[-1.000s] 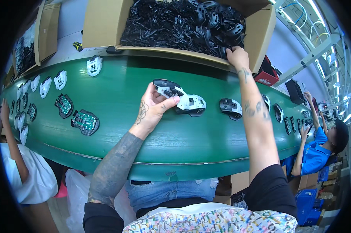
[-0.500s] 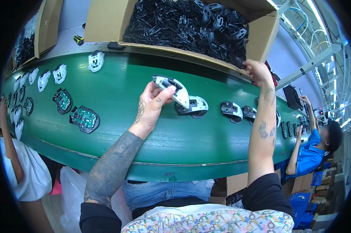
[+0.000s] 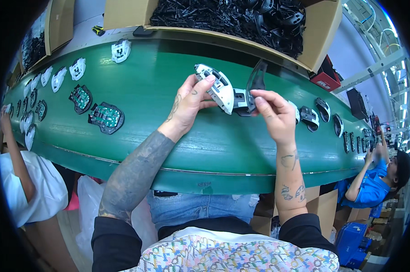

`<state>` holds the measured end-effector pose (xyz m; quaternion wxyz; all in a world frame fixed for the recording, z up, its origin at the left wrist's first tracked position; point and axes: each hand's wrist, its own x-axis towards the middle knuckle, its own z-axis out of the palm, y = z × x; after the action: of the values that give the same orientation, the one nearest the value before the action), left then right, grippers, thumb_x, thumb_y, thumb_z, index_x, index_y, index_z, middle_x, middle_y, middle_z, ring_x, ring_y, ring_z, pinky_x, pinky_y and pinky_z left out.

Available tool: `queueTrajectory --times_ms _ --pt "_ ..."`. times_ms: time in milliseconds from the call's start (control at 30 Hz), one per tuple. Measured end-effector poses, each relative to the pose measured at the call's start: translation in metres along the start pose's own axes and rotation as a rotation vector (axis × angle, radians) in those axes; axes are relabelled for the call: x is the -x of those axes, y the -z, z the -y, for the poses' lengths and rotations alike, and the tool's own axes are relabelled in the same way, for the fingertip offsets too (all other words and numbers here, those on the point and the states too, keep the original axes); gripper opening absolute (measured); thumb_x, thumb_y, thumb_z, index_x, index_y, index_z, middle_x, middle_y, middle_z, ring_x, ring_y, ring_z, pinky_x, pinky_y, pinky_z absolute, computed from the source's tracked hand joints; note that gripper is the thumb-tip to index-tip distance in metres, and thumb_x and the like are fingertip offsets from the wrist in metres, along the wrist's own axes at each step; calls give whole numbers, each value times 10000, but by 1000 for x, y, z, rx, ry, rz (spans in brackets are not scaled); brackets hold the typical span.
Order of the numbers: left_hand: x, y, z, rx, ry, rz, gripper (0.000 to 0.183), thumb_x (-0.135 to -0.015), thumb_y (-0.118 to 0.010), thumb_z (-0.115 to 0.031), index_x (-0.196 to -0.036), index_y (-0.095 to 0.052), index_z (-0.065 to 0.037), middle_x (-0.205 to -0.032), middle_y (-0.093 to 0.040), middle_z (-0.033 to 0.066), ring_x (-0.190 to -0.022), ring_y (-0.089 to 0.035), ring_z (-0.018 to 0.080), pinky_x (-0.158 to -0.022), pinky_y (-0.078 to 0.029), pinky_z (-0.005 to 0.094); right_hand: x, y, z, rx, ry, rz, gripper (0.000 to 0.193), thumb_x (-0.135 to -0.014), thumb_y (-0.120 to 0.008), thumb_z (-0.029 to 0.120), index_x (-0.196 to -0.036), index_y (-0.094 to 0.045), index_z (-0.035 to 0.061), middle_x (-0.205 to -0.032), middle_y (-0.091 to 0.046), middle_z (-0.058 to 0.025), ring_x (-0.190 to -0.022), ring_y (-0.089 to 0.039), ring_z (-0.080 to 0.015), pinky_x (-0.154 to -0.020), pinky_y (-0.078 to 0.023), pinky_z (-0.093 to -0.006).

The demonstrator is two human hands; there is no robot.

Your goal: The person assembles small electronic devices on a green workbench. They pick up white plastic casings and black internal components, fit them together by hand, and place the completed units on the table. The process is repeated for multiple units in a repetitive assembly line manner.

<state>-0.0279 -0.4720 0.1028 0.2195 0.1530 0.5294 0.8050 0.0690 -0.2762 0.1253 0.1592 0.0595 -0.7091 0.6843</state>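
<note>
While the left hand (image 3: 189, 99) pinches a shell (image 3: 223, 94) before the box (image 3: 325, 29), the right hand (image 3: 276, 111) pinches a black piece (image 3: 258, 78), best held lightly by its edge

Green conveyor belt (image 3: 223, 152) runs crosswise. Pale floor (image 3: 70, 229) shows below its left part; past its right side, slanting pale metal beam (image 3: 373, 70), lit strip lights (image 3: 392, 25).

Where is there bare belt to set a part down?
Bare green belt lies between the left hand and the circuit boards, and nearer the body between the forearms. It is crowded at the far left with white shells, right of the right hand with mouse parts, and between the hands, around the held shell.
</note>
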Motion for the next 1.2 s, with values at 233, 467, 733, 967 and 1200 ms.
queueTrajectory --times_ms 233,467,733,967,1200 --pt "1 -1 7 -121 -86 -60 435 -886 -640 -272 -1188 -438 -32 -1107 -559 92 -1042 -583 176 -860 -527 347 4 -30 -13 441 292 -181 170 -803 -701 15 -961 -643 -7 -775 -694 -106 -673 -675 -139 -617 -545 -232" --pt "0 3 20 -169 -214 -39 464 -919 -606 -306 -1238 -390 -46 -1180 -499 89 -1106 -538 184 -927 -500 391 -1 -28 -18 684 473 -155 139 -741 -768 101 -835 -694 29 -751 -681 -89 -608 -647 -182 -546 -509 -266" --pt "4 5 18 25 -175 31 619 -913 -604 -367 -1343 -271 -71 -1193 -485 87 -1156 -479 188 -1005 -397 400 -5 -35 -26 744 687 -137 186 -687 -797 109 -840 -701 66 -761 -662 -57 -614 -634 -181 -530 -501 -266" --pt "8 5 -3 -38 -188 25 561 -792 -730 -130 -1203 -363 -21 -1120 -537 119 -1022 -569 177 -893 -474 312 -3 -42 -23 640 581 -97 200 -713 -791 125 -867 -681 62 -864 -645 -71 -694 -640 -178 -602 -526 -262" --pt "16 1 -10 -26 -114 72 539 -705 -803 -63 -1095 -431 -33 -1045 -590 96 -976 -596 164 -855 -510 305 -1 -34 -26 -263 -265 211 494 -892 -653 177 -1289 -469 -52 -1272 -538 -119 -1098 -566 -180 -979 -435 -306"
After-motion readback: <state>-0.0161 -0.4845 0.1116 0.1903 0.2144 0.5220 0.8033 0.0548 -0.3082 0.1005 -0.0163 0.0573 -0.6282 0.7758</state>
